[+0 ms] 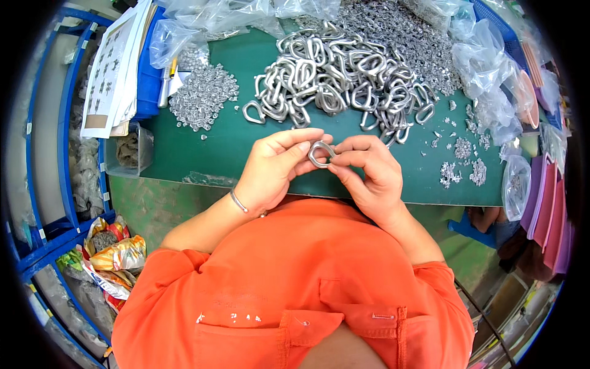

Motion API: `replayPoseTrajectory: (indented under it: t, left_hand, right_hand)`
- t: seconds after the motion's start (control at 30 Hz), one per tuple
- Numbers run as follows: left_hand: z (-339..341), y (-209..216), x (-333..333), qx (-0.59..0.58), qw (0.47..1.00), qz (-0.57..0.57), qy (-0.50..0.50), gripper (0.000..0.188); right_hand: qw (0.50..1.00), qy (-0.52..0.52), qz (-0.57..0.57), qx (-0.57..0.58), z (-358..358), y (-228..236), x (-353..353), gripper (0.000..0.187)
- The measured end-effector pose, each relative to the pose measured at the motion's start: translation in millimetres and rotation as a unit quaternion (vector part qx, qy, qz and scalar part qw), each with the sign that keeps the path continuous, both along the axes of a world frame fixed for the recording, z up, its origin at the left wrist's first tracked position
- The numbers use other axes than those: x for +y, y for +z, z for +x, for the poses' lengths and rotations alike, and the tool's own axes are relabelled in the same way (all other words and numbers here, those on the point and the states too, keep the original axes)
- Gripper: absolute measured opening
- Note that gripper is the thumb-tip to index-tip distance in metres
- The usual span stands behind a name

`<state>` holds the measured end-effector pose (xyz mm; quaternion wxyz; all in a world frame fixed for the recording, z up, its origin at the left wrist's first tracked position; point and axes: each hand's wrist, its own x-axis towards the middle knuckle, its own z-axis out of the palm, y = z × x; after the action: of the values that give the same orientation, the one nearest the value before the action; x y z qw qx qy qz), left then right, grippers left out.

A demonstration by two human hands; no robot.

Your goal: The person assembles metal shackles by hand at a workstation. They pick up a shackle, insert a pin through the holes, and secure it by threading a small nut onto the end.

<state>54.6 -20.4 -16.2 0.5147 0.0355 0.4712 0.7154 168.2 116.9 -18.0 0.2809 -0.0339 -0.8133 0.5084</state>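
A silver metal ring (313, 154), roughly D-shaped, is held up over the front edge of the green table. My left hand (273, 165) pinches its left side between thumb and fingers, and a thin bangle circles that wrist. On the opposite side, my right hand (372, 172) grips the ring with thumb and fingertips. Just beyond both hands lies a large heap of similar silver metal rings (332, 74), tangled together on the table (178, 157).
Small clear pieces form a pile (203, 95) at left and a larger spread (405, 31) behind the rings. Tiny parts (462, 147) lie in clusters at right. A clear plastic box (128, 150) stands by the left edge, near a blue shelf rack (67, 123). Plastic bags (485, 67) crowd the right.
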Motion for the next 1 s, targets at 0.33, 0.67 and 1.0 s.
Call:
replayPoseTrajectory:
  t: [0.33, 0.67, 1.0]
  left_hand:
    - [-17, -4, -25, -0.162, 0.984, 0.071, -0.022, 0.04]
    - [-30, -15, -49, -0.285, 0.955, 0.083, -0.016, 0.031]
    - [-30, -6, -35, -0.049, 0.994, -0.073, -0.06, 0.014]
  right_hand:
    - [0.937, 0.008, -0.346, -0.05, -8, -9, -23, 0.013]
    - [0.966, -0.086, 0.188, -0.156, -38, -22, -17, 0.027]
    - [0.989, -0.055, 0.048, -0.125, -27, -6, -16, 0.015]
